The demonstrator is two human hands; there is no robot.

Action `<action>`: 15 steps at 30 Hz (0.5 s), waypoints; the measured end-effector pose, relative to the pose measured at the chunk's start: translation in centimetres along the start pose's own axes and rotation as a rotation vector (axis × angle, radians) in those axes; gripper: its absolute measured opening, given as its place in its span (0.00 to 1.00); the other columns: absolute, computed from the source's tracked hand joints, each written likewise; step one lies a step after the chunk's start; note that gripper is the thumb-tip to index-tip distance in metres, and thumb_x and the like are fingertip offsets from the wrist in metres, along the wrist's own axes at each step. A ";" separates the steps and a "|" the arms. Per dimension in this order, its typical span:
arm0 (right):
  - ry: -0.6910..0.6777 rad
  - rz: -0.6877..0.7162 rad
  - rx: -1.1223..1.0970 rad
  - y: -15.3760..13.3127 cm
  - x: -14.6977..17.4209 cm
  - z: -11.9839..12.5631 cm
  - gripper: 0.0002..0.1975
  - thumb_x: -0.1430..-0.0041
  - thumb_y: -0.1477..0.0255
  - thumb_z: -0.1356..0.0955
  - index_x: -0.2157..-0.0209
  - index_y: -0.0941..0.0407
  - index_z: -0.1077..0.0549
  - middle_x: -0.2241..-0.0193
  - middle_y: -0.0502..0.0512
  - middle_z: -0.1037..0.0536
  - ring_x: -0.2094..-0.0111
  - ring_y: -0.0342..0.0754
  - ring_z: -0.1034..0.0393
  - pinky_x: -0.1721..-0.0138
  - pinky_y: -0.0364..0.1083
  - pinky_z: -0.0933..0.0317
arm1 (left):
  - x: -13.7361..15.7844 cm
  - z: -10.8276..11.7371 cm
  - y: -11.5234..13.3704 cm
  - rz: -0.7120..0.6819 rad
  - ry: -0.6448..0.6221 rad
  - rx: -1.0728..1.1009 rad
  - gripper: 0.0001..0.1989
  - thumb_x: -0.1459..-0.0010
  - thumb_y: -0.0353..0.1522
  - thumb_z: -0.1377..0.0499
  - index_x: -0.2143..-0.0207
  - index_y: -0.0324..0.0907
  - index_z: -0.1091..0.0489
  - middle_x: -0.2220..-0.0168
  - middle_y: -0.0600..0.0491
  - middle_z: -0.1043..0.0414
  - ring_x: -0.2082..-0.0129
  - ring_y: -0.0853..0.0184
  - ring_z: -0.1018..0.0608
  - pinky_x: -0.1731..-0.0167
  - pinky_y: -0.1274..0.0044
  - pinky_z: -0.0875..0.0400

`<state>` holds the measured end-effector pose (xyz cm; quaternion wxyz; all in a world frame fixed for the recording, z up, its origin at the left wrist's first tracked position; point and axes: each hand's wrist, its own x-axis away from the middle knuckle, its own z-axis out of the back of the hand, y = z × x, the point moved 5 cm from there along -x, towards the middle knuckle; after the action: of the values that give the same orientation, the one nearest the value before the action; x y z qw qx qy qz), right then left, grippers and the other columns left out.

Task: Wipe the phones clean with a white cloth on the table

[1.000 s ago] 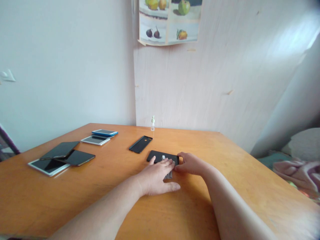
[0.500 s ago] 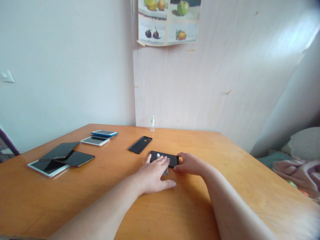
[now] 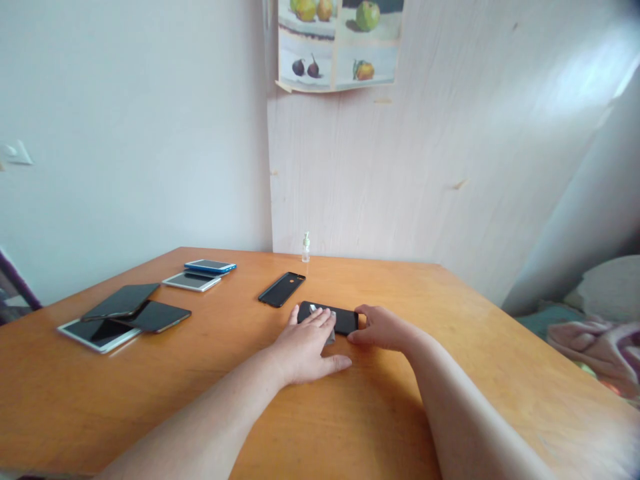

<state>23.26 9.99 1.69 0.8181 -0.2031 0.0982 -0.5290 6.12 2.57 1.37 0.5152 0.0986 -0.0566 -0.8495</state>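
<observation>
A black smartphone [image 3: 346, 321] lies flat on the wooden table [image 3: 320, 433]. My right hand [image 3: 385, 327] pinches its right end between thumb and fingers. Over the phone's left part, my left hand [image 3: 310, 343] lies flat with fingers stretched and thumb apart. Beneath those fingers is a small grey wiping cloth [image 3: 331, 339], mostly hidden by the hand; a pale corner shows at the fingertips. Just beyond the phone sits an empty black phone case [image 3: 283, 289], touched by neither hand.
To the left lie a white tablet [image 3: 90, 337] with dark devices [image 3: 165, 316] overlapping it, and farther back a white device [image 3: 191, 281] under a blue-edged one [image 3: 210, 266]. A small clear pump bottle [image 3: 306, 248] stands near the table's back edge by the wall.
My left hand has slid slightly left and away from me over the phone, with the cloth shifting under its fingers. My right hand keeps its grip on the phone's end.
</observation>
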 end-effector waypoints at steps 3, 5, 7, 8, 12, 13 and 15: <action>-0.004 0.012 -0.001 -0.4 0.2 0.1 0.28 0.56 0.60 0.28 0.53 0.57 0.26 0.62 0.57 0.21 0.64 0.52 0.28 0.66 0.44 0.41 | 0.1 0.0 1.5 -0.114 -0.042 0.040 0.45 0.46 0.62 0.55 0.33 0.48 0.55 0.32 0.47 0.55 0.33 0.54 0.50 0.37 0.56 0.67; -0.012 0.009 0.001 -0.4 0.2 0.1 0.27 0.56 0.60 0.28 0.54 0.57 0.26 0.64 0.56 0.21 0.65 0.51 0.28 0.68 0.43 0.41 | 0.1 -0.1 1.7 -0.134 -0.051 0.048 0.44 0.45 0.61 0.56 0.33 0.49 0.55 0.32 0.48 0.54 0.33 0.54 0.49 0.37 0.55 0.66; -0.006 0.003 0.004 -0.2 0.1 0.0 0.28 0.56 0.59 0.28 0.53 0.56 0.27 0.63 0.56 0.21 0.65 0.52 0.28 0.68 0.43 0.42 | -0.2 -0.1 1.0 -0.087 -0.028 0.034 0.43 0.43 0.60 0.57 0.33 0.47 0.54 0.32 0.47 0.54 0.33 0.54 0.49 0.37 0.54 0.66; -0.003 0.003 0.004 -0.1 0.0 0.0 0.29 0.57 0.59 0.27 0.52 0.56 0.27 0.62 0.56 0.21 0.64 0.52 0.28 0.68 0.43 0.42 | -0.3 -0.1 0.5 -0.042 -0.010 0.023 0.43 0.43 0.60 0.58 0.33 0.46 0.53 0.32 0.46 0.54 0.33 0.53 0.49 0.37 0.53 0.66; 0.000 0.015 -0.003 0.3 -0.2 -0.3 0.30 0.57 0.58 0.27 0.52 0.55 0.27 0.59 0.57 0.22 0.61 0.53 0.29 0.66 0.44 0.41 | -0.4 -0.2 -1.0 0.094 0.029 -0.011 0.44 0.42 0.60 0.61 0.33 0.41 0.52 0.32 0.42 0.55 0.32 0.51 0.52 0.39 0.49 0.66; 0.003 0.011 -0.002 0.3 -0.2 -0.3 0.30 0.58 0.58 0.27 0.52 0.55 0.27 0.59 0.58 0.22 0.62 0.53 0.29 0.66 0.44 0.41 | -0.3 -0.2 -0.9 0.080 0.024 -0.010 0.46 0.43 0.61 0.60 0.33 0.41 0.53 0.32 0.42 0.56 0.32 0.51 0.52 0.38 0.49 0.67; 0.005 0.005 0.000 0.2 -0.2 -0.2 0.29 0.58 0.58 0.27 0.53 0.56 0.27 0.61 0.57 0.22 0.63 0.53 0.29 0.67 0.44 0.42 | -0.1 -0.1 -0.1 0.005 0.004 0.004 0.47 0.45 0.62 0.58 0.33 0.42 0.54 0.32 0.43 0.57 0.32 0.52 0.52 0.38 0.50 0.69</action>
<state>23.30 10.17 1.39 0.8192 -0.2014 0.1006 -0.5274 6.14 2.72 1.23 0.5172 0.1012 -0.0577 -0.8479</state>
